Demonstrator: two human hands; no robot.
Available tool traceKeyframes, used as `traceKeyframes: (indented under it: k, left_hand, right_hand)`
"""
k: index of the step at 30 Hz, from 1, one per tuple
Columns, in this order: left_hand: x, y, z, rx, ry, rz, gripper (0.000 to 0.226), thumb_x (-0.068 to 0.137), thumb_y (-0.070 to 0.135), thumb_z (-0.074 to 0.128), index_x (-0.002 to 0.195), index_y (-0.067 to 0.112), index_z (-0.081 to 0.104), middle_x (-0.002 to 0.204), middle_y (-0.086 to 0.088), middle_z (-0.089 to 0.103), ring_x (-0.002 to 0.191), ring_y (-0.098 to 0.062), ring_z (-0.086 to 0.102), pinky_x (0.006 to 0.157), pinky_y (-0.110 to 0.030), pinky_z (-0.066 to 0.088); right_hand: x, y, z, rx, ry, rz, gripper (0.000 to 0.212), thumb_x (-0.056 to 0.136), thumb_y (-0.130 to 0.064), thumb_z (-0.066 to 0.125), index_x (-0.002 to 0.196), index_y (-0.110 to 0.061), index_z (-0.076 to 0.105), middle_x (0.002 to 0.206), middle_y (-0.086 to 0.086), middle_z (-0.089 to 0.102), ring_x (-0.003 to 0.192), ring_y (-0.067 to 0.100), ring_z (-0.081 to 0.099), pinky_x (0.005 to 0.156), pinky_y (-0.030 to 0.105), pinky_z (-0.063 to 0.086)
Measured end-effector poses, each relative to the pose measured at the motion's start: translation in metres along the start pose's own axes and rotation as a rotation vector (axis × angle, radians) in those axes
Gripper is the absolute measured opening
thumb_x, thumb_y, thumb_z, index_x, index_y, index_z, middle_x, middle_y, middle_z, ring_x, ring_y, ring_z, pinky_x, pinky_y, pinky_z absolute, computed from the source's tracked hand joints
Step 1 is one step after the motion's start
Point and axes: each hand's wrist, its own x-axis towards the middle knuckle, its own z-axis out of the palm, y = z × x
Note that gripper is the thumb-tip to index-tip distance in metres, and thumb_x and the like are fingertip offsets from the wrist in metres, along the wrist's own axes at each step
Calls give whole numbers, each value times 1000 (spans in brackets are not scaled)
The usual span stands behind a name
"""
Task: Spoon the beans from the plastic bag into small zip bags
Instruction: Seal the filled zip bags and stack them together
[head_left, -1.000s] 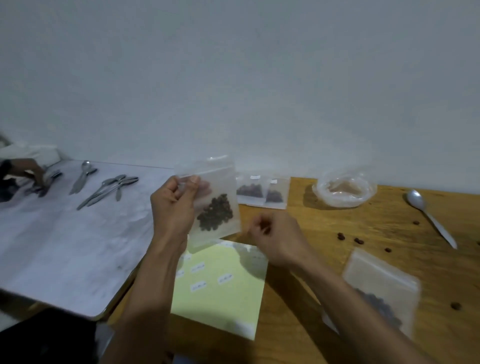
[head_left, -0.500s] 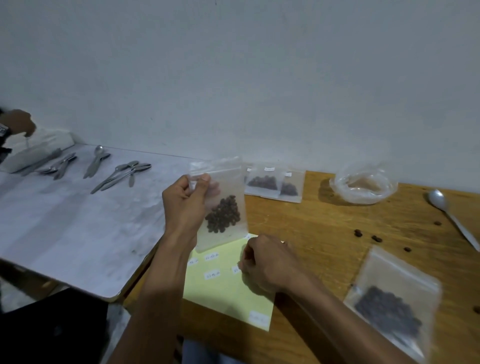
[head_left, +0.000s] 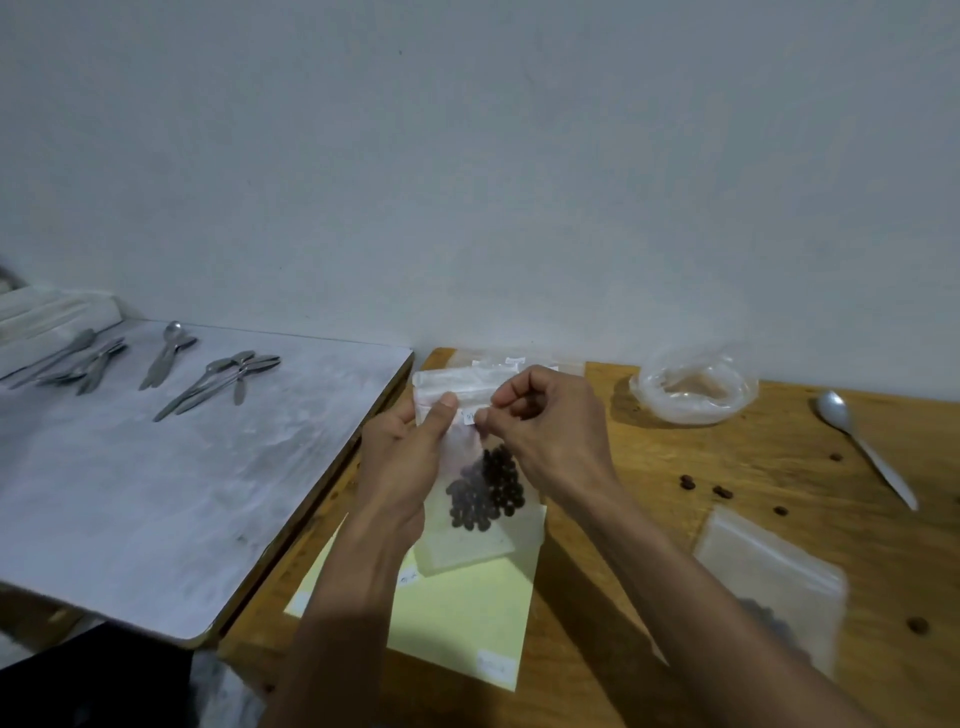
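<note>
A small zip bag (head_left: 470, 467) is held upright above the wooden table (head_left: 649, 519), over a yellow sheet (head_left: 467, 613) of stickers. It is clear plastic with a sealing strip across its top, and a dark clump of beans (head_left: 485, 493) fills its lower middle, leaving the bottom corners bare. The left hand (head_left: 402, 462) grips the bag's left edge, thumb pressed on the front near the strip. The right hand (head_left: 550, 431) has its fingers curled, pinching a small white label (head_left: 469, 417) against the bag just below the strip.

A second zip bag (head_left: 774, 587) lies flat on the table to the right, blurred, with dark beans inside. More small bags (head_left: 511, 361) lie by the wall behind the hands; their contents are hidden. The plastic bag (head_left: 693, 387) sits open near the wall, rolled down at its mouth; what is inside cannot be told. A spoon (head_left: 862, 447) lies to its right, bowl toward the wall, and loose beans (head_left: 722, 491) are scattered between it and the second bag.

On the grey board (head_left: 156, 478) to the left lie several metal spoons (head_left: 218, 382).
</note>
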Motion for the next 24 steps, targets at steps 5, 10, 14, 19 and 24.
traceKeyframes:
  k: [5, 10, 14, 19, 24]
  left_hand:
    - [-4, 2, 7, -17, -34, 2, 18, 94, 14, 69, 111, 12, 76, 101, -10, 80, 96, -29, 77, 91, -48, 59]
    - [-4, -1, 6, 128, 33, 87, 28, 87, 10, 77, 114, 17, 75, 101, -5, 80, 93, -26, 77, 87, -50, 62]
    - [-6, 0, 5, 183, 35, 147, 28, 86, 11, 78, 112, 21, 74, 98, 1, 80, 89, -18, 78, 80, -41, 64]
    - [-7, 1, 4, 191, 10, 158, 27, 88, 6, 75, 109, 23, 74, 95, 6, 80, 87, -12, 78, 75, -31, 63]
    - [-4, -4, 4, 178, 47, 115, 27, 88, 7, 76, 111, 21, 75, 98, 3, 80, 91, -16, 77, 79, -35, 63]
  right_hand:
    - [1, 4, 2, -52, 87, -38, 17, 75, -15, 85, 73, -20, 69, 65, -7, 66, 60, 2, 63, 59, 17, 55]
    - [1, 3, 0, 10, 28, 38, 20, 74, -22, 87, 82, -20, 69, 71, -2, 71, 64, 7, 68, 60, 17, 56]
    - [3, 4, 0, 88, 29, 70, 20, 75, -22, 87, 84, -22, 69, 71, -2, 72, 67, 7, 71, 62, 18, 58]
    - [2, 9, 2, 115, 62, 56, 25, 71, -16, 89, 84, -22, 69, 75, -2, 70, 70, 12, 70, 66, 27, 62]
    - [1, 19, 0, 48, 135, 79, 30, 67, -30, 91, 83, -29, 66, 96, -8, 65, 88, 9, 62, 75, 28, 55]
